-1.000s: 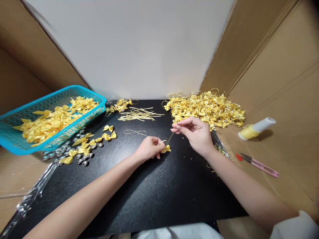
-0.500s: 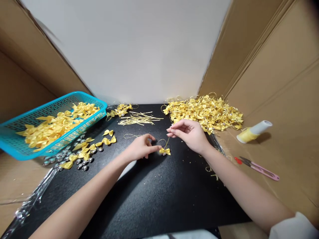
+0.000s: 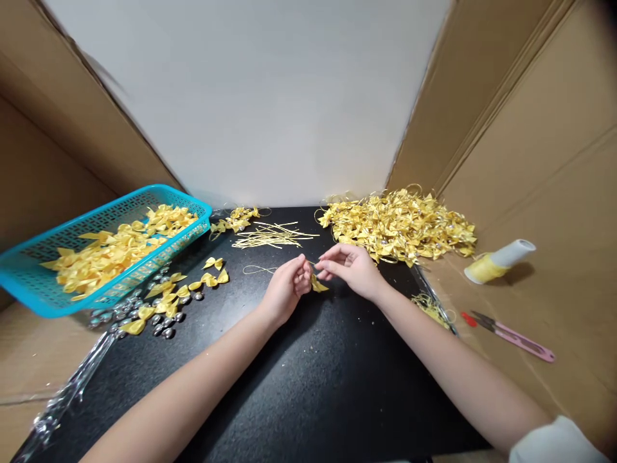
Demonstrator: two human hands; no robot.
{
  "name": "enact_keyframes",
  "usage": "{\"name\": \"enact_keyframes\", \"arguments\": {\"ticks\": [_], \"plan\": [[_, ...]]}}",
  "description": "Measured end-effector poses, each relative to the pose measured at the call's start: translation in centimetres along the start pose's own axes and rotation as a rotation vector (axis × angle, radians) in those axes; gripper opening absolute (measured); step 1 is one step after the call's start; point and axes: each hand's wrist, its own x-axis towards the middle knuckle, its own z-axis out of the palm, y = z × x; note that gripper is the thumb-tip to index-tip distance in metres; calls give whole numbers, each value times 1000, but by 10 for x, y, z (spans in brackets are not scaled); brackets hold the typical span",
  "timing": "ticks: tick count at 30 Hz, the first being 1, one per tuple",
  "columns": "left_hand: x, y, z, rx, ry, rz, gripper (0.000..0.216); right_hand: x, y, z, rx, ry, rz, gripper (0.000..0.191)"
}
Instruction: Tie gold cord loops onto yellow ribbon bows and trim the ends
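Note:
My left hand (image 3: 289, 286) is closed in a pinch above the middle of the black table, holding a thin yellow cord whose short stretch shows between the hands. Close by on the right, my right hand (image 3: 351, 270) pinches the same cord with thumb and fingertips. A yellow ribbon bow (image 3: 319, 285) hangs just under the fingers, partly hidden by them. Behind my left hand a looped thin thread (image 3: 259, 269) lies on the table. Farther back is a bunch of cut yellow cords (image 3: 270, 236).
A blue basket (image 3: 205, 222) of yellow bows stands left, with loose bows (image 3: 208, 279) and silver bells (image 3: 168, 332) beside it. A heap of corded bows (image 3: 400, 225) lies back right. Pink-handled snips (image 3: 523, 341), a cord-wound tube (image 3: 513, 254) and cord scraps (image 3: 430, 307) are right.
My left hand has risen from beside the bow and curled its fingers near the right hand. The cord loop above the bow is now drawn between both hands.

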Motion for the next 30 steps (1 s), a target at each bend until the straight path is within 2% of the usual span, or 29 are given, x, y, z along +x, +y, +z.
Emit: {"name": "enact_keyframes", "arguments": {"ticks": [3,6,8,12,14,17,22,26,30], "plan": [[4,2,-3,-103,88,-29,35,-1,6,-1,-81,-44,31,32],[5,1,-6,-86,102,-47,37,-2,6,-1,-121,-58,25,29],[4,-1,-7,6,62,-59,36,-2,7,0,-145,-43,-11,26],[0,-3,-8,362,-110,-20,27,0,11,-1,-215,7,-70,20],[0,-4,-9,425,-117,2,27,1,14,-3,-282,7,-56,19],[2,-8,-13,372,-52,52,30,4,17,-8,-391,5,-54,22],[4,-14,-18,285,-21,87,28,6,15,-15,-529,-176,-17,14],[2,-14,-19,362,-26,126,26,5,13,-17,-518,-263,0,13],[1,-12,-18,465,-44,187,23,5,12,-20,-584,-366,-74,12]]}}
